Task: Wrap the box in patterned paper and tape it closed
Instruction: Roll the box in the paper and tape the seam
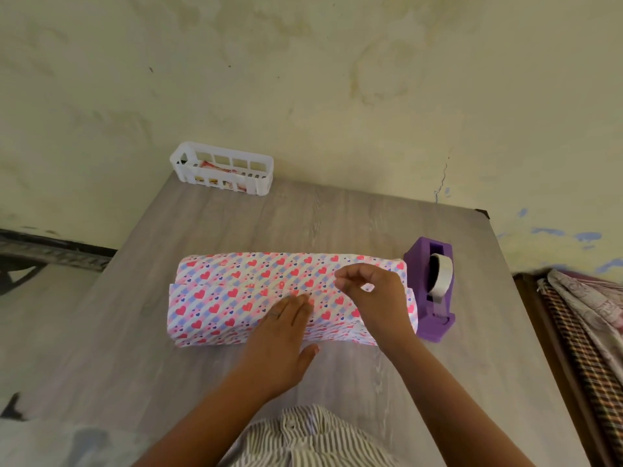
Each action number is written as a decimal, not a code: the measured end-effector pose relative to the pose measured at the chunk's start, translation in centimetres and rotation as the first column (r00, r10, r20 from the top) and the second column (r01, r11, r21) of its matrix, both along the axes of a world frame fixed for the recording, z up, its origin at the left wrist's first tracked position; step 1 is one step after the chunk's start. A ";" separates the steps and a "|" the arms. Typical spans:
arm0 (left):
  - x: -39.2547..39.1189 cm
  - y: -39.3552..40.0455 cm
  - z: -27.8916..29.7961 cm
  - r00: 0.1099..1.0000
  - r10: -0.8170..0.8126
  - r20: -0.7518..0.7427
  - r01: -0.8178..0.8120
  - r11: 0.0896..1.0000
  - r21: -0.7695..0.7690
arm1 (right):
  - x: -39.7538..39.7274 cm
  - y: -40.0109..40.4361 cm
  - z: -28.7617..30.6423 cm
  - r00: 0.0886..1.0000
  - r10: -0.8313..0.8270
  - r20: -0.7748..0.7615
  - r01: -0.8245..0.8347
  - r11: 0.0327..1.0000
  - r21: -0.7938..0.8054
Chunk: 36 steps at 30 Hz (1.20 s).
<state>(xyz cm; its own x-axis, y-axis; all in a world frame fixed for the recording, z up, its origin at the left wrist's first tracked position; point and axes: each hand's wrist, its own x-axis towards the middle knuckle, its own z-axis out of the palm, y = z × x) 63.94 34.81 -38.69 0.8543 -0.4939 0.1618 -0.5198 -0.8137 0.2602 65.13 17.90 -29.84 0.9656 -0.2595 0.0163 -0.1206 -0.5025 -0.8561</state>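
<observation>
Both hands work over the wrapped box (256, 291), which lies lengthwise across the middle of the grey wood-grain table (337, 224). Left hand (281, 335) lies flat with straight fingers pressing down on the heart-patterned paper (209, 298) where the near flap overlaps the far one, its thumb hanging over the near edge of the box toward the table. Right hand (371, 291) hovers above the right part of the box with fingers curled, thumb and forefinger brought close as if pinching; whether a bit of tape sits between them I cannot tell. Paper covers the box all round, pink and blue stripes with red hearts, its seam running along the top. Just beside the box's right end stands a purple tape dispenser (433, 291) with a white roll of tape (441, 274) in it. At the far left of the table, near the wall, sits a white slotted basket (222, 171) with some colourful packets inside
</observation>
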 end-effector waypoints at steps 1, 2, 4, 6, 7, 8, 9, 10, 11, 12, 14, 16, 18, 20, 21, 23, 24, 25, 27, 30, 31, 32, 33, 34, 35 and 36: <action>-0.1 0.3 -0.2 1.000 -0.011 -0.004 0.011 1.000 -0.004 | -0.1 0.3 -0.5 1.000 0.001 -0.012 -0.001 1.000 0.014; -0.2 0.6 -0.3 1.000 -0.012 -0.012 0.012 1.000 -0.006 | -0.2 0.6 -0.9 1.000 -0.001 -0.028 0.002 1.000 0.031; -0.3 0.6 -0.1 1.000 -0.007 -0.020 0.007 1.000 -0.006 | -0.1 0.9 -1.5 0.998 -0.028 -0.055 0.033 0.996 0.089; -0.1 0.5 0.5 1.000 0.000 -0.005 0.000 1.000 -0.010 | -0.1 1.4 -2.0 0.995 -0.057 -0.079 0.066 0.991 0.116; -0.1 0.5 0.8 1.000 0.003 0.011 -0.003 1.000 -0.009 | -0.1 1.5 -2.3 0.994 -0.073 -0.076 0.081 0.991 0.107; 0.0 0.6 0.9 0.999 0.002 0.033 -0.002 1.000 -0.007 | -0.1 1.6 -2.7 0.993 -0.105 -0.057 0.109 0.991 0.079; 0.0 0.7 0.9 0.999 -0.003 0.053 0.003 1.000 -0.004 | -0.2 1.6 -3.0 0.989 -0.146 -0.036 0.147 0.988 0.045; -0.1 0.8 0.8 0.998 -0.010 0.066 0.010 1.000 0.003 | -0.3 1.7 -3.2 0.982 -0.186 -0.025 0.187 0.982 0.015; -0.2 0.8 0.7 0.997 -0.016 0.074 0.015 1.000 0.012 | -0.4 1.7 -3.4 0.976 -0.215 -0.020 0.215 0.977 0.000; -0.3 0.9 0.6 0.997 -0.017 0.080 0.015 1.000 0.016 | -0.5 1.6 -3.7 0.973 -0.231 -0.024 0.231 0.973 -0.001; -0.3 0.9 0.5 0.997 -0.010 0.073 0.009 1.000 0.015 | -0.3 1.8 -4.0 0.967 -0.248 -0.057 0.251 0.967 0.051; -0.3 0.8 0.7 0.998 0.001 0.068 -0.002 1.000 0.022 | 0.3 2.1 -4.4 0.955 -0.272 -0.116 0.285 0.952 0.109; -0.4 0.8 0.8 0.998 0.009 0.061 -0.010 1.000 0.024 | 0.9 2.4 -5.0 0.936 -0.310 -0.169 0.331 0.936 0.121; -0.4 0.9 0.6 0.999 0.013 0.050 -0.013 1.000 0.016 | 1.4 2.4 -5.4 0.916 -0.353 -0.189 0.372 0.925 0.076; -0.4 0.9 0.6 0.999 0.015 0.046 -0.015 1.000 0.014 | 1.5 2.4 -5.6 0.908 -0.372 -0.195 0.389 0.920 0.055; -0.4 0.9 0.6 0.999 0.016 0.047 -0.016 1.000 0.008 | 1.8 2.4 -5.6 0.898 -0.394 -0.196 0.408 0.913 0.034; -0.4 0.9 0.6 0.999 0.015 0.047 -0.016 1.000 0.007 | 1.9 2.4 -5.7 0.896 -0.399 -0.196 0.413 0.910 0.037; -0.4 0.9 0.7 0.999 0.016 0.050 -0.017 1.000 0.010 | 2.0 2.5 -5.7 0.893 -0.404 -0.197 0.419 0.907 0.042; -0.4 0.9 0.8 0.999 0.018 0.049 -0.018 1.000 0.012 | 2.0 2.4 -5.8 0.893 -0.413 -0.179 0.427 0.903 0.049; -0.4 0.9 0.8 1.000 0.015 0.023 -0.015 1.000 0.008 | 1.2 2.2 -6.1 0.908 -0.398 -0.130 0.407 0.912 0.052; -0.3 0.9 0.8 1.000 0.017 0.012 -0.017 1.000 0.012 | 0.9 2.2 -6.1 0.915 -0.387 -0.116 0.393 0.919 0.038; -0.3 0.9 0.8 1.000 0.018 0.000 -0.018 1.000 0.013 | 0.5 2.3 -6.3 0.919 -0.380 -0.106 0.384 0.923 0.020; -0.3 0.9 0.8 1.000 0.018 -0.014 -0.018 1.000 0.013 | 0.5 2.4 -6.5 0.919 -0.381 -0.103 0.383 0.924 0.001; -0.3 0.9 0.8 0.999 0.016 -0.027 -0.016 1.000 0.011 | 0.5 2.5 -6.7 0.915 -0.389 -0.111 0.390 0.921 -0.013; -0.3 0.9 0.8 0.999 0.015 -0.037 -0.014 1.000 0.010 | 0.7 2.7 -6.7 0.909 -0.396 -0.127 0.397 0.917 -0.018; -0.3 0.9 0.8 0.999 0.014 -0.043 -0.013 1.000 0.012 | 0.9 2.8 -6.8 0.903 -0.405 -0.144 0.406 0.913 -0.019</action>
<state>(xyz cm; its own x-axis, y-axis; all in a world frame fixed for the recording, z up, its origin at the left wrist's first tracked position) 63.60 35.68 -37.85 0.8670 -0.4841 0.1186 -0.4972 -0.8238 0.2723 66.03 20.69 -36.66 0.7687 -0.6286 -0.1177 -0.4323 -0.3750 -0.8201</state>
